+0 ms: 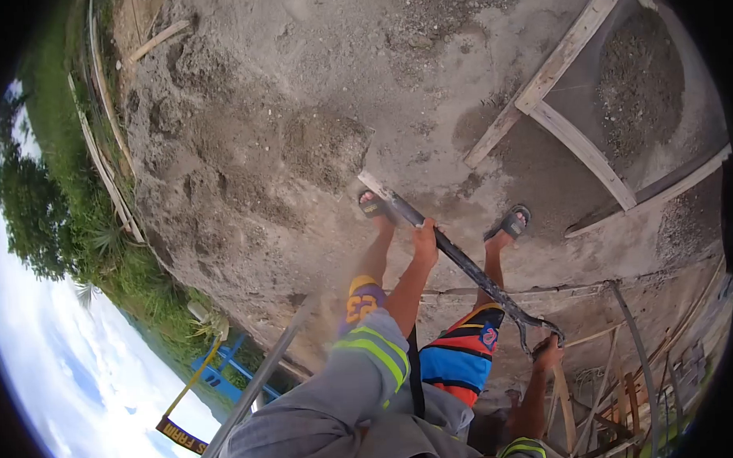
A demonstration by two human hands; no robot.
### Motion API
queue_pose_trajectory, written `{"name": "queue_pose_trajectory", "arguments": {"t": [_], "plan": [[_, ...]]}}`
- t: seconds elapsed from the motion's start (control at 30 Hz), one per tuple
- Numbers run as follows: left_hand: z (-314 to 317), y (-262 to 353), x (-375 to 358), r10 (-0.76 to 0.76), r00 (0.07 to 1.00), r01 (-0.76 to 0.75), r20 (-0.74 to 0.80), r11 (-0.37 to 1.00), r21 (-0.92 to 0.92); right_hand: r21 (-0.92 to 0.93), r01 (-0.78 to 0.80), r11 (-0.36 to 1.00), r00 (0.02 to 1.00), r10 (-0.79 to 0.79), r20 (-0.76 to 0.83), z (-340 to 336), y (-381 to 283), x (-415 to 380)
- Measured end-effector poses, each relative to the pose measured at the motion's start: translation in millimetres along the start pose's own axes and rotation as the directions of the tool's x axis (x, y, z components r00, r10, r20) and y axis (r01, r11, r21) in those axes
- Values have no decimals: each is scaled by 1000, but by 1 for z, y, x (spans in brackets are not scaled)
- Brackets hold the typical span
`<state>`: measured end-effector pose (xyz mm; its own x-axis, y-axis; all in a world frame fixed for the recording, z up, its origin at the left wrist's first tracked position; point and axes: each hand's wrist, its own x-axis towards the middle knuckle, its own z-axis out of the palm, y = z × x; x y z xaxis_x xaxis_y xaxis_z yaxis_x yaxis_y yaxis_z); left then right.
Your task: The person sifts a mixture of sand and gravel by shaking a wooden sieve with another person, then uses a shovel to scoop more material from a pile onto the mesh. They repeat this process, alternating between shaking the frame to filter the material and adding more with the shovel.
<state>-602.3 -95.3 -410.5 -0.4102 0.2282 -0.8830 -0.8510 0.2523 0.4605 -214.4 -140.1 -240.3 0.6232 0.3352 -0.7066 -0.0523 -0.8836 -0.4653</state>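
Observation:
I hold a shovel (465, 263) slanting across in front of me. My left hand (425, 239) is wrapped round the middle of its dark shaft. My right hand (548, 350) is closed on the forked grip at the rear end. At the far end, the pale socket meets a patch of dark, gritty sand (327, 147); the blade's outline is hard to make out there and seems covered by it. This patch lies against a broad grey sand heap (218, 145). My sandalled feet stand apart on the ground, one on each side of the shaft.
At the upper right, a wooden frame (569, 133) borders a pile of gravel (640, 82). A metal pole (263, 386) slants past on my left. Boards and poles (610, 390) stand at lower right. Greenery and a blue structure (222, 375) lie beyond the heap.

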Motion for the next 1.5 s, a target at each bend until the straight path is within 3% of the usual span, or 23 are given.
{"name": "queue_pose_trajectory", "arguments": {"t": [0.17,0.27,0.37,0.47,0.57,0.6,0.7,0.8,0.87,0.9,0.97,1.03,1.1,1.13,1.17,1.2,1.27,1.37,1.4,1.43,1.5], "plan": [[118,-59,-144,1,995,-17,101,987,158,85,55,995,976,-35,-213,-144,-3,10],[186,-68,-219,-115,952,28,283,955,294,252,-140,958,951,201,-235,-200,13,11],[231,-110,-245,-44,944,-103,326,901,420,308,-162,938,943,239,-232,-234,74,27],[280,-133,-259,7,891,-259,455,830,494,322,-275,906,939,326,-114,-216,60,18],[322,-146,-234,112,790,-569,603,498,654,350,-459,817,883,462,79,-185,60,19],[340,-146,-232,176,766,-626,618,424,655,269,-504,821,862,459,214,-171,69,27],[401,-123,-249,302,670,-741,678,219,635,45,-634,772,677,526,515,-143,62,36],[431,-92,-279,260,700,-710,665,165,684,-102,-718,689,469,587,660,-125,31,46],[423,-83,-277,300,640,-768,708,223,600,-215,-713,668,338,596,729,-126,26,57],[415,-80,-275,322,609,-793,725,253,555,-174,-682,710,428,581,693,-139,31,61],[381,-80,-271,253,677,-728,691,370,577,-119,-594,795,591,532,606,-169,43,63],[338,-70,-279,137,747,-635,650,437,637,105,-493,864,856,460,237,-201,44,51],[290,-61,-284,9,800,-546,600,425,722,400,-371,838,909,239,342,-252,2,24],[263,-61,-282,-46,822,-504,568,406,762,448,-337,828,932,227,282,-276,-4,20],[241,-50,-285,-178,853,-320,490,564,761,481,-269,835,949,144,279,-303,-8,21],[225,-37,-282,-309,836,-132,454,689,713,403,-150,903,989,135,66,-299,-48,-1],[180,-33,-263,-299,879,53,371,835,548,-30,-158,987,985,160,60,-300,-104,16],[109,-26,-207,-352,885,287,304,928,239,-578,-136,805,991,122,-63,-291,-156,19],[85,-14,-173,-372,878,342,300,928,148,-307,-24,952,986,74,151,-226,-178,-25],[62,1,-135,-387,873,390,298,919,51,6,37,999,937,-37,347,-127,-199,-70],[-1,39,-46,-262,963,264,67,964,-24,-51,97,994,852,-56,521,-13,-180,-77]]}}
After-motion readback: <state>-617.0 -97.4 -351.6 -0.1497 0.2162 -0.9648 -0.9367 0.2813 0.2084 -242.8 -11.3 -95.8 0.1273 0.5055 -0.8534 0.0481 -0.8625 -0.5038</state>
